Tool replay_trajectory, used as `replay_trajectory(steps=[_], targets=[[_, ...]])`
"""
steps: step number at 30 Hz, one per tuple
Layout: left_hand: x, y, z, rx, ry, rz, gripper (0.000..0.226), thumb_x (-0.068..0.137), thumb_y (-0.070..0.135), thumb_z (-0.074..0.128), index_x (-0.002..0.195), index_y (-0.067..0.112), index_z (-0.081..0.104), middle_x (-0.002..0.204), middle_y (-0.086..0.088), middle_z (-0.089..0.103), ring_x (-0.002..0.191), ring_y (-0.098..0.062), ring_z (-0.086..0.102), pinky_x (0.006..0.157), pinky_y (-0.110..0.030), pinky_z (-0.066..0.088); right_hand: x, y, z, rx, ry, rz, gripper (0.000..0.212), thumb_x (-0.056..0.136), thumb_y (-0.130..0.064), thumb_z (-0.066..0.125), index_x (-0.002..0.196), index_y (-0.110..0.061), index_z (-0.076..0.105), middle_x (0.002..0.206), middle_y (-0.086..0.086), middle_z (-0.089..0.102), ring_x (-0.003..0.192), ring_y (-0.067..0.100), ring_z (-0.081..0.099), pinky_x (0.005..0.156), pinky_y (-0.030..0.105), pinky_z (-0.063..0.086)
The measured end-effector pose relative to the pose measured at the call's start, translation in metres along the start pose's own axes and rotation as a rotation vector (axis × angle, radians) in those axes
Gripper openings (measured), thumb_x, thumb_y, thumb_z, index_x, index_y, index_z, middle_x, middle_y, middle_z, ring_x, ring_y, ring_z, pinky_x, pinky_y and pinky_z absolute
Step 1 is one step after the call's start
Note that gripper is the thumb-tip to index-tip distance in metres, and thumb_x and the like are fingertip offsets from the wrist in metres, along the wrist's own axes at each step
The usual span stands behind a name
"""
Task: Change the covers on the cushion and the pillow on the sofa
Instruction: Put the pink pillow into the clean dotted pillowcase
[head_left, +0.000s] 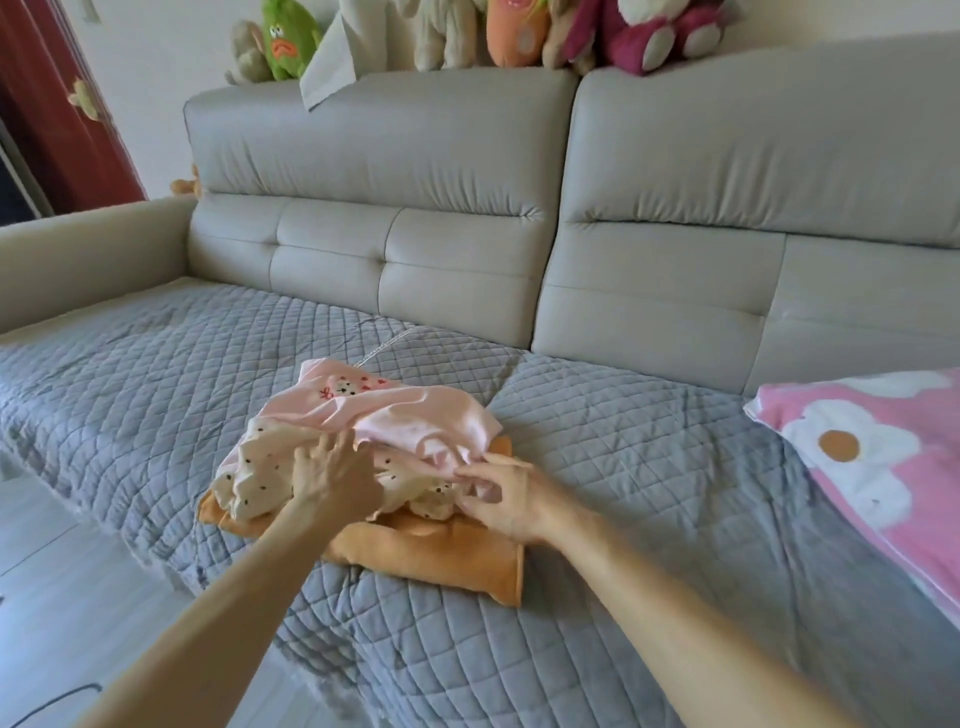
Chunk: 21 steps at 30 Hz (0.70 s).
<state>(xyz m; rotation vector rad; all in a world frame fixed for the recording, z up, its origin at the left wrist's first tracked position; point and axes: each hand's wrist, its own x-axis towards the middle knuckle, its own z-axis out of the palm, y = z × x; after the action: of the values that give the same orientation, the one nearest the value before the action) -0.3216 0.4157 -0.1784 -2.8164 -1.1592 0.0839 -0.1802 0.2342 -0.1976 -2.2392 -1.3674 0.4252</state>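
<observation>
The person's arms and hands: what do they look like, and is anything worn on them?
The left hand and right hand wear nothing: no glove, ring, watch or bracelet shows. The left arm and right arm are bare as far as the picture's edge, with no sleeve in view.

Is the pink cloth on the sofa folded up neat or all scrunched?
Scrunched. The pink cloth lies in loose wrinkles on the cream dotted cloth, no flat folds, and the right hand pinches its edge.

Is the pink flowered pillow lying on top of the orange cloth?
No, the pink flowered pillow lies apart at the right, while crumpled covers lie on the orange cloth.
</observation>
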Motion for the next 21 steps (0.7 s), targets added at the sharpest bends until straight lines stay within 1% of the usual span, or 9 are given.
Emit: replay_trajectory(steps=[2, 4, 6, 10, 13, 15, 17, 19, 21], targets=[[-0.012, 0.030, -0.014, -0.059, 0.068, 0.092, 0.051, 0.090, 0.038, 0.050, 0.141, 0.032, 0.044, 0.151, 0.005, 0.037, 0.135, -0.021, 0.040, 0.101, -0.041, 0.042, -0.036, 0.014, -0.023, 0.028, 0.070, 0.012, 0.042, 0.093, -0.043, 0.059, 0.134, -0.033, 0.058, 0.145, -0.007, 0.052, 0.133, 0.015, 0.048, 0.108, 0.026, 0.037], [-0.025, 0.068, -0.025, -0.217, 0.080, 0.213, 0.048, 0.091, 0.033, 0.050, 0.139, 0.034, 0.047, 0.150, 0.007, 0.040, 0.134, -0.019, 0.042, 0.102, -0.042, 0.042, -0.080, 0.034, -0.048, -0.016, 0.139, 0.041, 0.042, 0.095, -0.041, 0.057, 0.136, -0.033, 0.056, 0.150, -0.008, 0.047, 0.138, 0.009, 0.041, 0.111, 0.019, 0.026], [-0.041, 0.114, -0.033, -0.297, 0.063, 0.361, 0.048, 0.091, 0.034, 0.051, 0.139, 0.036, 0.047, 0.150, 0.008, 0.040, 0.136, -0.019, 0.041, 0.105, -0.042, 0.038, -0.132, 0.059, -0.073, -0.049, 0.203, 0.084, 0.042, 0.096, -0.040, 0.057, 0.138, -0.034, 0.055, 0.151, -0.012, 0.044, 0.139, 0.002, 0.036, 0.111, 0.013, 0.020], [-0.073, 0.220, -0.039, -0.408, -0.089, 0.623, 0.046, 0.093, 0.044, 0.050, 0.139, 0.042, 0.044, 0.151, 0.010, 0.039, 0.137, -0.016, 0.039, 0.109, -0.040, 0.038, -0.244, 0.111, -0.115, -0.150, 0.354, 0.249, 0.041, 0.093, -0.044, 0.057, 0.134, -0.038, 0.057, 0.147, -0.020, 0.045, 0.136, -0.003, 0.038, 0.117, 0.025, 0.029], [-0.103, 0.305, -0.041, -0.476, -0.250, 0.772, 0.048, 0.093, 0.049, 0.052, 0.139, 0.040, 0.045, 0.144, 0.004, 0.048, 0.126, -0.016, 0.050, 0.102, -0.034, 0.044, -0.330, 0.142, -0.141, -0.263, 0.499, 0.413, 0.042, 0.091, -0.046, 0.057, 0.132, -0.036, 0.059, 0.142, -0.021, 0.047, 0.133, 0.000, 0.041, 0.111, 0.017, 0.027], [-0.132, 0.359, -0.045, -0.561, -0.353, 0.833, 0.056, 0.093, 0.053, 0.054, 0.144, 0.036, 0.040, 0.140, 0.000, 0.051, 0.120, -0.017, 0.056, 0.097, -0.027, 0.044, -0.384, 0.157, -0.157, -0.303, 0.606, 0.491, 0.041, 0.091, -0.046, 0.057, 0.130, -0.034, 0.060, 0.140, -0.019, 0.049, 0.132, 0.001, 0.040, 0.109, 0.014, 0.023], [-0.164, 0.406, -0.049, -0.707, -0.462, 0.832, 0.068, 0.091, 0.058, 0.055, 0.150, 0.035, 0.029, 0.137, -0.003, 0.054, 0.119, -0.019, 0.057, 0.096, -0.026, 0.042, -0.431, 0.174, -0.173, -0.302, 0.682, 0.585, 0.045, 0.089, -0.053, 0.056, 0.131, -0.035, 0.057, 0.137, -0.021, 0.049, 0.135, 0.003, 0.038, 0.113, 0.023, 0.028], [-0.193, 0.449, -0.053, -0.895, -0.557, 0.782, 0.085, 0.083, 0.068, 0.058, 0.152, 0.037, 0.018, 0.135, -0.006, 0.056, 0.119, -0.022, 0.058, 0.099, -0.030, 0.045, -0.472, 0.196, -0.188, -0.353, 0.732, 0.728, 0.065, 0.082, -0.072, 0.041, 0.136, -0.037, 0.051, 0.141, -0.016, 0.047, 0.139, 0.013, 0.036, 0.115, 0.033, 0.030], [-0.217, 0.483, -0.055, -1.048, -0.632, 0.668, 0.118, 0.061, 0.087, 0.056, 0.155, 0.038, 0.004, 0.150, -0.014, 0.040, 0.133, -0.030, 0.046, 0.109, -0.036, 0.039, -0.508, 0.218, -0.201, -0.360, 0.679, 0.954, 0.088, 0.073, -0.090, 0.028, 0.147, -0.044, 0.034, 0.156, -0.013, 0.029, 0.148, 0.018, 0.021, 0.118, 0.040, 0.025]])
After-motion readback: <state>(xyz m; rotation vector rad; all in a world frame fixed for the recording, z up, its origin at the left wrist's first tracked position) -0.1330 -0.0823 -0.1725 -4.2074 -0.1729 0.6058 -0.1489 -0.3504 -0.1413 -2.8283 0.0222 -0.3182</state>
